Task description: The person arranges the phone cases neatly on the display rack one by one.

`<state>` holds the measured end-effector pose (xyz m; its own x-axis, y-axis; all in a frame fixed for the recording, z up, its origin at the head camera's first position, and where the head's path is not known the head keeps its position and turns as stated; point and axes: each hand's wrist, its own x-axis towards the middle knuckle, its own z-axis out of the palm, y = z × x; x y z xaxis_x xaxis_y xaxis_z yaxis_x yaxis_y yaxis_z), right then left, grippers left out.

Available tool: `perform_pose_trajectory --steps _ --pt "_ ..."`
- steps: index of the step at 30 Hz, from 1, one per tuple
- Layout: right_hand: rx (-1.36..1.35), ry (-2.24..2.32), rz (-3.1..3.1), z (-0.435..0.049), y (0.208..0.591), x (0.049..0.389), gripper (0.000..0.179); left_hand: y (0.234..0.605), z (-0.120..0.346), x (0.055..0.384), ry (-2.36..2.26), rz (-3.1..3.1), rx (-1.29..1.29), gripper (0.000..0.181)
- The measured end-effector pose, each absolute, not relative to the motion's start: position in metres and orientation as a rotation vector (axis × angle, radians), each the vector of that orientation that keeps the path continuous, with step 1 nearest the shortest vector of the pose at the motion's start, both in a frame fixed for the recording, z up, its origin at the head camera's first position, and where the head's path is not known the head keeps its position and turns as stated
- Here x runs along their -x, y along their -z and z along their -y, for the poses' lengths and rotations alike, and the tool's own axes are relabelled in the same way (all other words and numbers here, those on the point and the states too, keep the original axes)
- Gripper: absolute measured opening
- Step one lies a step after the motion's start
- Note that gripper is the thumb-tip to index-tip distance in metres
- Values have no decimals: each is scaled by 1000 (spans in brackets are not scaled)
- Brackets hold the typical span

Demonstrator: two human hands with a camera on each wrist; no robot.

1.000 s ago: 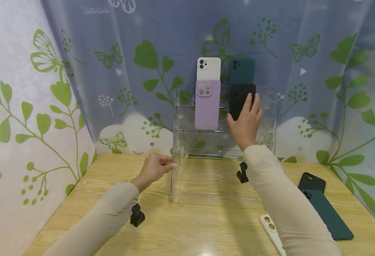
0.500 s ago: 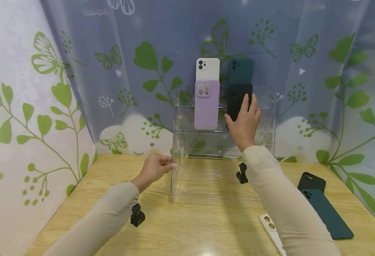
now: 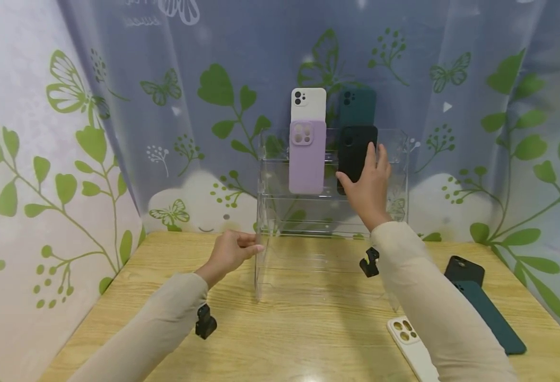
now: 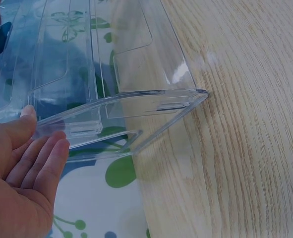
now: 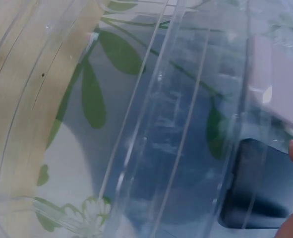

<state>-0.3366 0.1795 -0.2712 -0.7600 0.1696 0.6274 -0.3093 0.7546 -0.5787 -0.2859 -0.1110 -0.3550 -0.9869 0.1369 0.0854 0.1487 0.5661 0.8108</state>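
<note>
- While the black phone case (image 3: pixel 353 148) stands on end on a tier of the clear stand (image 3: pixel 304 231), the right hand (image 3: pixel 369 191) is in front of it, fingers extended and spread, thumb by the case's left edge; whether they touch it I cannot tell.
- With thumb and fingers, the left hand (image 3: pixel 227 253) pinches the stand's left side panel (image 3: pixel 260 273).
- Slightly apart on the black phone case's left, a lilac case (image 3: pixel 307 164) stands upright.
- Behind these two, a white case (image 3: pixel 313 107) shows above the lilac one and a teal case (image 3: pixel 360 112) above the black one.
- On the tabletop (image 3: pixel 280 339), at right, a second teal case (image 3: pixel 500 322) overlaps a dark case (image 3: pixel 466 269); a cream case (image 3: pixel 414 351) lies nearer, partly hidden by the right sleeve (image 3: pixel 437 302).
</note>
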Motion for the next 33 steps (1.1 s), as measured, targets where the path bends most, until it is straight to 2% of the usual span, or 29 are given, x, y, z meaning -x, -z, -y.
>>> perform_pose_trajectory --steps 7,14,25,33 --pt "-177 -934 2274 -193 271 310 83 355 114 286 1426 2779 228 41" --pt "-181 -1030 2434 -221 284 262 84 356 114 288 1431 2775 234 41" --pt "-113 -1099 2670 -271 357 185 86 352 115 283 1408 2740 296 39" --pt "73 -1318 2922 -290 410 158 93 356 112 288 1449 2757 294 40"
